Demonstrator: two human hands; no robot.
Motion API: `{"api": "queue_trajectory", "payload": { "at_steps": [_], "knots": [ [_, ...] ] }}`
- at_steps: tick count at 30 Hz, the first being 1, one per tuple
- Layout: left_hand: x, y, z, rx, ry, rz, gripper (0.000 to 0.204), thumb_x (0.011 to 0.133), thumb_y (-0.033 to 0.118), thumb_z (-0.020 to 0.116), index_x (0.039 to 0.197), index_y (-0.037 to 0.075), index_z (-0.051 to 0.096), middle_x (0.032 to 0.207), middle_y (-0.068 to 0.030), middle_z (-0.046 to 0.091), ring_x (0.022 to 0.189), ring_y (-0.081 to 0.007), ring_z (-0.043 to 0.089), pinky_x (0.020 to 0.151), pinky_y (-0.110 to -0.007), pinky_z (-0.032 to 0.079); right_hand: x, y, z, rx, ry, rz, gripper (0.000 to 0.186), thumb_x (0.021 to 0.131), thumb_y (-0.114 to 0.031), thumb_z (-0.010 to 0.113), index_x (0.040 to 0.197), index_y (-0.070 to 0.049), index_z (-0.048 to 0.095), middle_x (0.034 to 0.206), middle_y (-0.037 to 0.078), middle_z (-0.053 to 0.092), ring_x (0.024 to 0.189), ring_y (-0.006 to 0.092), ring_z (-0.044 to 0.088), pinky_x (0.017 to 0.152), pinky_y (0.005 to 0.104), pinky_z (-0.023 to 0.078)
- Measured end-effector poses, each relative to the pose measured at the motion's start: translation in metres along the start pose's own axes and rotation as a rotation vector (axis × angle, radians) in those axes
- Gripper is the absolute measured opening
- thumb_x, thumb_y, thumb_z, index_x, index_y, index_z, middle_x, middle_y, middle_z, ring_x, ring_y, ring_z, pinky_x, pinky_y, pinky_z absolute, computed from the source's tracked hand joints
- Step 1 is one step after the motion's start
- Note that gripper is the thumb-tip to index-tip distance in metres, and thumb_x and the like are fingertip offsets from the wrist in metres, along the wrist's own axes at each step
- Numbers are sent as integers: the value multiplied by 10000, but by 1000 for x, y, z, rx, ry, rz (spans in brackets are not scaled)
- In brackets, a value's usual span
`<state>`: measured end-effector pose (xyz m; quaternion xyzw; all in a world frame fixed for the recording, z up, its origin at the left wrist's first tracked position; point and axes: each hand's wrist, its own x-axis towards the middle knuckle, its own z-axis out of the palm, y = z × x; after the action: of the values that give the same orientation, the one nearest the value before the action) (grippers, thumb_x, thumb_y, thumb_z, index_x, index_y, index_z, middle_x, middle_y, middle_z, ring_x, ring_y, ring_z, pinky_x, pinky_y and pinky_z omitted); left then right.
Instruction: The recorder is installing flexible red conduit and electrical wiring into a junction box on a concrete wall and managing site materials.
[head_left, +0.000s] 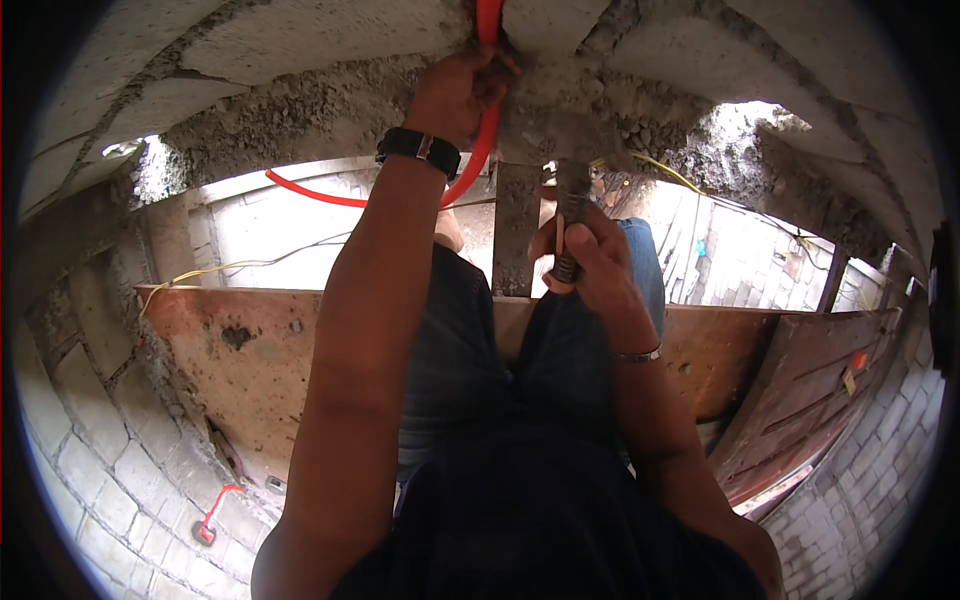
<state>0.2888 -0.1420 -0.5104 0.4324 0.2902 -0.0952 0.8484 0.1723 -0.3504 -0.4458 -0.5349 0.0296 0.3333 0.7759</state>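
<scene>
My left hand [465, 95], a black band on its wrist, is closed round a red flexible tube [487, 140] close to the rough block wall. The tube runs up past my fingers and, below them, curves away to a loose end at the left. My right hand [597, 262] grips a hand tool [566, 262] with a dark ribbed handle and a pale butt end, held roughly upright below the wall's mortar edge. Its upper part looks grey and dirty, and I cannot make out its exact kind.
Beneath me a stained wooden board [240, 350] spans the space, with a panelled wooden piece [810, 380] at the right. Block walls [130, 460] rise on both sides. A thin yellow wire [670, 172] hangs by the wall. Another short red tube [212, 508] sticks out lower left.
</scene>
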Motion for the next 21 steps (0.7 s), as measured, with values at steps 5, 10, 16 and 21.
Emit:
{"api": "queue_trajectory", "payload": {
  "at_steps": [5,10,16,21],
  "knots": [
    [2,-4,-7,21,-46,-6,161,918,213,518,980,82,587,900,-47,658,798,-141,590,717,-270,455,30,13,10,301,150,3,351,890,-324,620,1005,-4,531,615,4,497,507,64,449,434,230,350],
    [4,0,-2,-43,-54,-1,188,910,213,545,984,47,595,917,-53,653,795,-138,577,716,-257,463,47,12,38,151,269,-183,185,872,-181,637,859,-39,520,556,-2,459,454,84,435,416,241,356],
    [9,-3,-14,-31,-110,-63,211,913,229,557,992,37,594,927,-50,648,821,-132,580,731,-242,465,72,52,39,172,390,83,220,867,-148,641,713,-55,514,556,5,466,499,120,517,410,241,344],
    [2,-6,-2,-95,-27,-23,220,923,243,546,989,39,592,944,-51,640,841,-128,578,734,-232,468,75,55,44,252,409,-216,213,860,-139,649,722,-34,525,580,25,496,497,124,509,403,238,340]
  ]
}}
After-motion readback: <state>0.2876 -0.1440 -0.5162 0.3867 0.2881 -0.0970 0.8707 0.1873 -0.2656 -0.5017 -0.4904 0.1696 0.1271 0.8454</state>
